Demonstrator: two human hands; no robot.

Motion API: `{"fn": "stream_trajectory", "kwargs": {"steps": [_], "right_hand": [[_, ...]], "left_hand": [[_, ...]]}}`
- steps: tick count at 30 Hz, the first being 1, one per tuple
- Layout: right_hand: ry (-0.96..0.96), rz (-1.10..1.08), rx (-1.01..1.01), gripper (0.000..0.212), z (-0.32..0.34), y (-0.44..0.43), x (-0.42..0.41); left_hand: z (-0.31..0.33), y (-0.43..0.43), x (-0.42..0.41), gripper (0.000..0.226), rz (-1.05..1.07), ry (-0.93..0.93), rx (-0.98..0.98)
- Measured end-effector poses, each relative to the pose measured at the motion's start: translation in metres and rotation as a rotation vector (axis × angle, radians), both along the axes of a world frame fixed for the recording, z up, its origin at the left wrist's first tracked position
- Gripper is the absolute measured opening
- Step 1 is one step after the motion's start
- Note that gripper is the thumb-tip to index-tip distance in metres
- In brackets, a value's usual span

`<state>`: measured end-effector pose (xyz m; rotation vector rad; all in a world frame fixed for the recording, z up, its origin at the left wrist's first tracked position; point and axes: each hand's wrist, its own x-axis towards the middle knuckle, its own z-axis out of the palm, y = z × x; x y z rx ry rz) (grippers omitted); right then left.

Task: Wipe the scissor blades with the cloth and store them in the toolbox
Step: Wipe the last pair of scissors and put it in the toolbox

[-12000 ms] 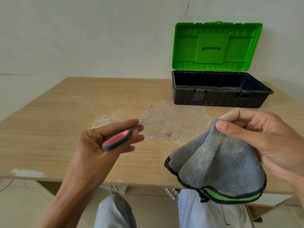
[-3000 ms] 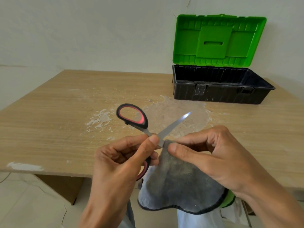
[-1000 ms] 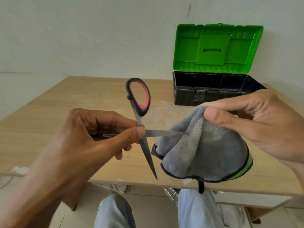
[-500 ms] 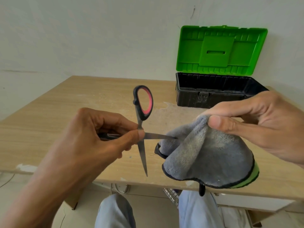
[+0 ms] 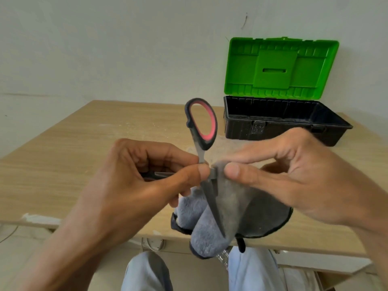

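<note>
Left hand [image 5: 134, 185] grip pinches open scissors [image 5: 209, 194] at pivot; right hand [image 5: 294, 181] grip pinches grey cloth [image 5: 235, 206] round one blade, in front of open toolbox [image 5: 239, 129]

Toolbox [image 5: 239, 129] open-topped, lid [image 5: 281, 66] upright behind; open path over table [image 5: 63, 154].

Left hand [image 5: 134, 185] going bare, forearm behind it bare as well. Right hand [image 5: 294, 181] going bare too, wrist and forearm uncovered; thumbnail [image 5: 232, 171] showing short and trimmed. Person wearing pale blue trousers [image 5: 147, 271], plain fabric creasing slightly, both legs showing below near edge of table [image 5: 63, 164]; left leg appearing rounded at knee, right leg looking paler and broader.
</note>
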<state>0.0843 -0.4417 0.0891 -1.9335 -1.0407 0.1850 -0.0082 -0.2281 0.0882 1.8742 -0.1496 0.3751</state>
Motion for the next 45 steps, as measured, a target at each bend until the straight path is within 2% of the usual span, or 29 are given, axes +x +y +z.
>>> {"fn": "stream_trajectory", "kwargs": {"steps": [3, 7, 11, 19, 23, 26, 30, 34, 37, 41, 45], "right_hand": [[-0.025, -0.033, 0.038, 0.024, -0.008, 0.009, -0.007], [0.061, -0.031, -0.03, 0.021, -0.006, 0.003, -0.003], [0.043, -0.084, -0.028, 0.022, -0.006, -0.001, -0.004], [0.094, -0.076, -0.051, 0.025, -0.014, 0.018, -0.016], [0.197, -0.035, -0.106, 0.019, -0.013, 0.015, -0.014], [0.263, -0.032, -0.126, 0.023, -0.013, 0.006, -0.008], [0.308, -0.082, -0.063, 0.025, -0.018, 0.006, -0.009], [0.259, -0.052, -0.044, 0.015, -0.022, 0.018, -0.014], [0.262, -0.044, -0.089, 0.008, -0.022, 0.017, -0.014], [0.255, -0.057, -0.145, 0.011, -0.021, 0.006, -0.011], [0.202, -0.088, -0.111, 0.017, -0.023, 0.005, -0.012]], "left_hand": [[-0.007, 0.002, 0.0, 0.009, -0.015, 0.036, -0.05], [-0.017, 0.008, -0.001, 0.014, -0.04, 0.169, -0.141], [-0.021, 0.012, -0.001, 0.018, -0.085, 0.281, -0.223], [-0.024, 0.006, -0.001, 0.019, -0.111, 0.224, -0.121], [-0.024, 0.008, -0.005, 0.017, -0.115, 0.25, -0.133], [-0.025, 0.011, -0.006, 0.015, -0.107, 0.276, -0.175], [-0.026, 0.011, -0.003, 0.015, -0.101, 0.259, -0.154], [-0.031, 0.008, -0.001, 0.018, -0.137, 0.242, -0.08], [-0.032, 0.009, -0.001, 0.016, -0.148, 0.282, -0.114], [-0.035, 0.008, -0.001, 0.014, -0.127, 0.359, -0.203], [-0.036, 0.007, 0.003, 0.017, -0.128, 0.36, -0.202]]}}
